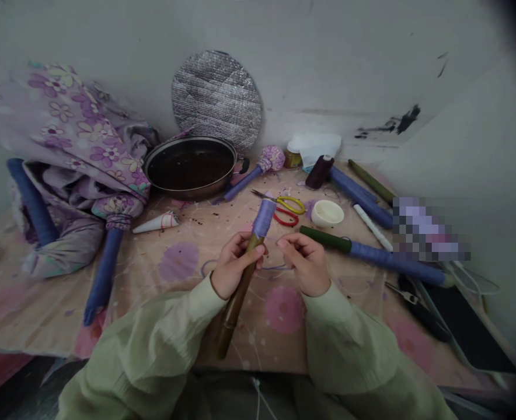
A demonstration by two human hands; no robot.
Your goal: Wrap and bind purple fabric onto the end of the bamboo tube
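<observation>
My left hand (237,262) is closed around a brown bamboo stick (236,306), which slants up and away from me. Its upper end is wrapped in purple thread (264,219). To the right, my right hand (305,261) pinches thumb and forefinger together on a thin purple thread, hard to make out at the fingertips. A loop of thread hangs between the hands above the table. Just beyond the wrapped end lie scissors (290,204) with one yellow and one red handle. Near my right hand are a small white bowl (327,213) and a green-and-purple wrapped stick (372,256).
A dark pan (191,189) stands at the back, before a round silver mat (216,96). Floral cloth (87,128) and a wrapped stick (104,274) lie left. A dark thread spool (319,172) is behind the bowl. Pliers (424,309) and a phone-like black slab (468,326) lie right.
</observation>
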